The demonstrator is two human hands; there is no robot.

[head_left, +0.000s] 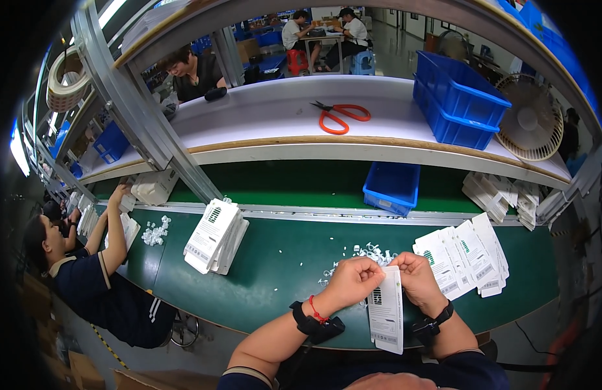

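Note:
A slim white printed carton (pixel 387 318) with green and grey markings hangs upright at the table's near edge, between my hands. My left hand (pixel 355 281) is closed in a pinch at its upper left corner; whether a small part is also between those fingertips is hidden. On the other side, my right hand (pixel 418 278) grips the carton's upper right edge with bent fingers. Just beyond my hands lies a loose heap of small white and clear plastic pieces (pixel 372 253), partly covered by them. Similar flat cartons (pixel 460 257) are fanned out right of my right hand.
Another carton stack (pixel 216 237) stands left on the green table (pixel 281 299). A blue bin (pixel 392 187) sits at the back, below a shelf holding red-handled scissors (pixel 340 118), stacked blue crates (pixel 457 97) and a fan (pixel 530 117). At left, a co-worker (pixel 106 273) reaches toward white cartons.

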